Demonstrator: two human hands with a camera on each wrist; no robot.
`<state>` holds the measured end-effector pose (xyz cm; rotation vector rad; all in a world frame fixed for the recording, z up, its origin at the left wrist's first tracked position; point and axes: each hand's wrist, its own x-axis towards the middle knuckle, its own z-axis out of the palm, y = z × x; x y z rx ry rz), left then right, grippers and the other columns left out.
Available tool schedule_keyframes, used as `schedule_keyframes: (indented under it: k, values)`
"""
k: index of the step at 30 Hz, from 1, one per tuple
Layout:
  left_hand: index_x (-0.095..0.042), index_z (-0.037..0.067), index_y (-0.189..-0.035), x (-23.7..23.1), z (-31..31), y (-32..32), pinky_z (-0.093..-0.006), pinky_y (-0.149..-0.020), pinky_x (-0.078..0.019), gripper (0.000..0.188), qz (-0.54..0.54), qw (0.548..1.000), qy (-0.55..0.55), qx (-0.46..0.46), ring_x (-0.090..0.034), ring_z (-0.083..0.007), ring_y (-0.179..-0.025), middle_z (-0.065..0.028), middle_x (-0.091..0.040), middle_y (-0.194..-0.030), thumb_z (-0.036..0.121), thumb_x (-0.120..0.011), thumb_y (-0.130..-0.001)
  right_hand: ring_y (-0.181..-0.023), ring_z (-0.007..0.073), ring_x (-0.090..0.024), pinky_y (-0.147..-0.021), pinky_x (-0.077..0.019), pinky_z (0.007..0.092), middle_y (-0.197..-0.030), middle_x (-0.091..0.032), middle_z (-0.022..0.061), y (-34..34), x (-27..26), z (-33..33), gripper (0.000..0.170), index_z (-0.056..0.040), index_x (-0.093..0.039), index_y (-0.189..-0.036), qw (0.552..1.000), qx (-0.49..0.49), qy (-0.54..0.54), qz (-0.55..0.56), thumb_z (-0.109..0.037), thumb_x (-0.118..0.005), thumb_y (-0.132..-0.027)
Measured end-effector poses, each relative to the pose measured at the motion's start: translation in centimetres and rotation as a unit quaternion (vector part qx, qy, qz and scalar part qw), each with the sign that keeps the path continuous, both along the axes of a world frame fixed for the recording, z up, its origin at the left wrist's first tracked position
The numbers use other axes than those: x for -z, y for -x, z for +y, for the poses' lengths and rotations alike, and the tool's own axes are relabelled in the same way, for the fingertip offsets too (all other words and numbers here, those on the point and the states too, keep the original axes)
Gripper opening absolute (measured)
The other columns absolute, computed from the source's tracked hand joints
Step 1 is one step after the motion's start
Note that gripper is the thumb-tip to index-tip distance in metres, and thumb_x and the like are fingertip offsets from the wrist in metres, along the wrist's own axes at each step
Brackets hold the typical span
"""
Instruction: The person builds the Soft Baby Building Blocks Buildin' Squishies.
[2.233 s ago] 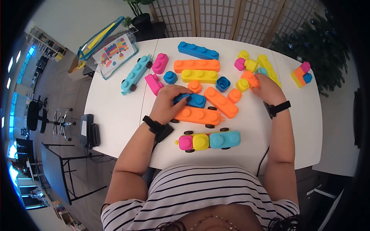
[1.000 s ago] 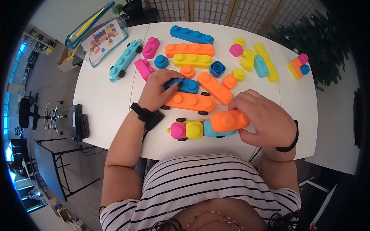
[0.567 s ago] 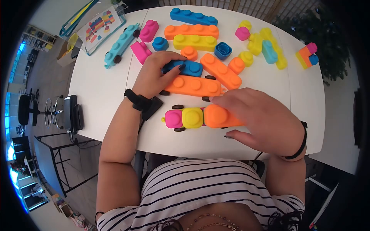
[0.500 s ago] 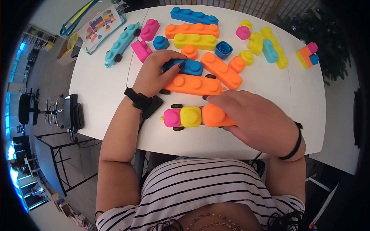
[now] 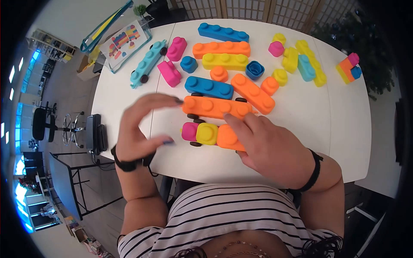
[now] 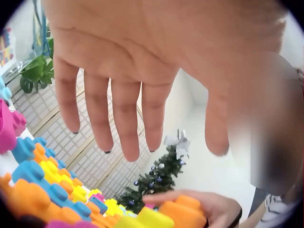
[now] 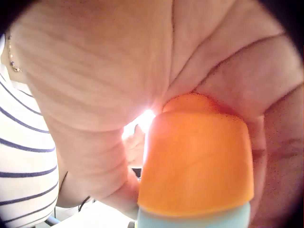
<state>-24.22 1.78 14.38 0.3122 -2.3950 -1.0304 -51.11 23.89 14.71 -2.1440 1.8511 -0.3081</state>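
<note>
My right hand point(image 5: 275, 146) grips an orange building block point(image 5: 228, 136). In the right wrist view that orange block point(image 7: 197, 156) sits on top of a light blue block point(image 7: 194, 219), with the palm against its stud. It stands on the wheeled toy car nearest me, behind a yellow block point(image 5: 207, 133) and a pink block point(image 5: 189, 131). My left hand point(image 5: 140, 129) is off to the left of this car, holding nothing, thumb and fingers spread apart. Just beyond is a long orange wheeled base point(image 5: 217, 106), close to the right fingertips. A blue block point(image 5: 208, 87) lies behind it.
Several loose blocks lie across the white table point(image 5: 292, 142), among them a long yellow block point(image 5: 226, 62) and a blue cup-like block point(image 5: 255, 70). A light blue wheeled base point(image 5: 148, 64) is at left, beside a clear bag point(image 5: 124, 43). A small assembled stack point(image 5: 347, 69) stands far right.
My right hand has brought the orange block from the right side onto the front car's light blue block. My left hand has let go of the blue block and moved left, toward me.
</note>
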Motion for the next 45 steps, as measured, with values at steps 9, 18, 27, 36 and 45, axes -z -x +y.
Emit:
schedule_keyframes:
  k: [9,18,27,36,45]
  values:
    - [-0.073,0.004,-0.132,2.3,4.1,-1.4,-0.0354,-0.088,-0.0590,0.058,-0.101,0.988,0.069,-0.093,-0.075,-0.0286,-0.110,-0.0125,-0.080,-0.127,0.001,-0.095,-0.078,-0.132,0.0345,-0.069,-0.102,-0.0627,0.0405,-0.164,-0.050,0.0206,1.3,-1.2,-1.0,0.104,-0.0119,-0.035,-0.176,0.978,-0.067,0.050,-0.189,-0.023,-0.092,-0.089]
    - [-0.074,0.000,-0.132,3.9,-1.2,-16.0,-0.0357,-0.098,-0.0606,0.050,-0.145,0.919,0.028,-0.366,-0.078,-0.0254,-0.113,-0.0136,-0.080,-0.124,-0.002,-0.090,-0.085,-0.112,0.0247,-0.072,-0.088,-0.0617,0.0366,-0.133,-0.067,0.0106,3.6,-2.6,-1.0,0.067,-0.0051,-0.061,-0.148,0.967,-0.120,0.205,-0.087,-0.020,-0.090,-0.089]
    - [-0.074,0.003,-0.139,6.4,-4.4,-17.2,-0.0374,-0.085,-0.0658,0.048,-0.142,0.771,0.179,-0.595,-0.079,-0.0296,-0.109,-0.0162,-0.079,-0.125,0.019,-0.089,-0.096,-0.098,0.0226,-0.074,-0.082,-0.0600,0.0368,-0.112,-0.075,0.0041,3.4,-2.9,-1.3,0.045,-0.0085,-0.071,-0.134,0.959,-0.153,0.224,-0.081,-0.018,-0.086,-0.093]
    - [-0.058,0.005,-0.154,4.3,-5.6,-4.8,-0.0500,-0.124,-0.0443,0.074,-0.024,0.721,0.420,-0.550,-0.057,-0.0418,-0.147,-0.0223,-0.062,-0.157,0.027,-0.092,-0.092,-0.094,0.0287,-0.077,-0.080,-0.0598,0.0382,-0.107,-0.082,0.0075,4.2,-4.9,-0.4,0.039,-0.0106,-0.080,-0.123,0.962,-0.083,0.247,-0.084,-0.011,-0.091,-0.085]
    - [-0.057,0.009,-0.158,10.5,-14.6,1.6,-0.0497,-0.128,-0.0428,0.077,-0.178,0.880,0.160,-0.410,-0.053,-0.0423,-0.150,-0.0259,-0.062,-0.154,0.022,-0.084,-0.086,-0.095,0.0298,-0.077,-0.082,-0.0603,0.0398,-0.107,-0.081,0.0090,5.5,-5.9,0.7,0.043,-0.0099,-0.080,-0.128,0.958,-0.049,0.271,-0.074,-0.010,-0.090,-0.086]
